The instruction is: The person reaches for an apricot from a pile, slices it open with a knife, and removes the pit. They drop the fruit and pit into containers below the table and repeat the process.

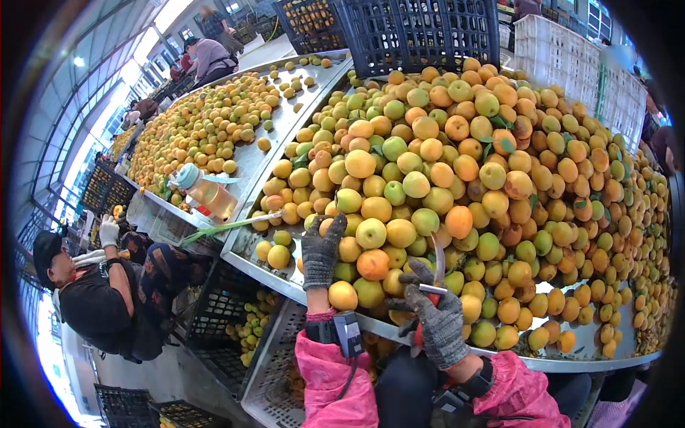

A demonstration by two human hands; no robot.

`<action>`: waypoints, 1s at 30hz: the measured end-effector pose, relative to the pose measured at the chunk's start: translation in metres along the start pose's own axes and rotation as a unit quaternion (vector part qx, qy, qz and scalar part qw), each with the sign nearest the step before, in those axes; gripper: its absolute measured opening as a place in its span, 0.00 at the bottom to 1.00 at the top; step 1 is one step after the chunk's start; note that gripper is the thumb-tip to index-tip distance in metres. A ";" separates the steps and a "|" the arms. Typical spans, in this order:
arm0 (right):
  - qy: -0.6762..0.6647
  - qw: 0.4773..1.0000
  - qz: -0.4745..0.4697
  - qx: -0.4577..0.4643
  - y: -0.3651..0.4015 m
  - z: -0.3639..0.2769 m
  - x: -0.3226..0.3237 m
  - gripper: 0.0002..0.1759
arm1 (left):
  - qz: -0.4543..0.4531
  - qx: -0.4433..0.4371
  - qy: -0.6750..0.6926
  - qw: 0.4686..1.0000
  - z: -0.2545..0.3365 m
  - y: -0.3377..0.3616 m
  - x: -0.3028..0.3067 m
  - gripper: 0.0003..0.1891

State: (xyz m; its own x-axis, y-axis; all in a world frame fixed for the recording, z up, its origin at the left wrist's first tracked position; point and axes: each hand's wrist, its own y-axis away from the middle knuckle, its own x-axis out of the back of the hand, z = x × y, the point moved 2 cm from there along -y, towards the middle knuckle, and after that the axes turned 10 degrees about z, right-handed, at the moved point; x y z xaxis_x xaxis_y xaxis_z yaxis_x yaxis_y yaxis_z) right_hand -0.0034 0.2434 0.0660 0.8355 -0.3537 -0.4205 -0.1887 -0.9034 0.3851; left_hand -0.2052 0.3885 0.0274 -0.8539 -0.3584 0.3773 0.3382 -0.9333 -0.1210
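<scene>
A large heap of yellow, orange and green round fruits [421,160] covers the metal table. At its near edge, my left hand [322,251], in a dark grey knitted glove, reaches onto the fruits with its fingers spread. To its right, my right hand [439,321], in a matching glove, is closed around a small curved knife [438,258]. The blade points up over the fruits, and a red part shows below the fingers. Both wrists stick out of pink sleeves at the table's front rim [389,329].
A bottle [207,192] with a pale blue lid and a green-and-white stalk [232,227] lie at the left. Dark crates [421,36] and white crates [560,53] stand behind the heap. Below are a grey crate [275,357] and a black crate [221,314]. A co-worker [107,299] sits at the left.
</scene>
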 end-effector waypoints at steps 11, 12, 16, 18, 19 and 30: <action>0.208 0.966 -0.010 0.156 0.010 0.003 -0.019 0.25 | 0.103 -0.247 -0.187 0.945 0.002 0.018 -0.011 0.14; 0.200 0.964 -0.010 0.178 0.010 0.004 -0.017 0.26 | 0.105 -0.161 -0.133 0.972 0.007 0.021 -0.014 0.12; 0.232 0.940 -0.003 0.249 0.012 0.007 -0.015 0.26 | 0.121 -0.032 -0.025 0.992 0.011 0.041 -0.022 0.09; 0.190 0.944 0.024 0.269 0.019 0.003 -0.020 0.23 | 0.173 -0.088 -0.018 0.981 0.012 0.053 -0.027 0.13; 0.190 0.944 0.024 0.269 0.020 0.006 -0.020 0.23 | 0.180 -0.030 0.060 0.981 0.019 0.056 -0.029 0.15; 0.212 0.913 0.050 0.345 0.028 -0.009 -0.002 0.18 | 0.279 0.041 0.062 0.957 0.068 0.099 -0.040 0.17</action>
State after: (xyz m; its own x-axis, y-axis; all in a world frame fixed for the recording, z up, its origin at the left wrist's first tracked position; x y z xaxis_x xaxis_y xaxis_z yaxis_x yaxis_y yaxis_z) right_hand -0.0055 0.2211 0.0848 0.8931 -0.4499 0.0015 -0.4331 -0.8607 -0.2675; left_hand -0.1108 0.3122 0.0624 -0.5692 -0.8060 0.1623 0.7813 -0.5917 -0.1984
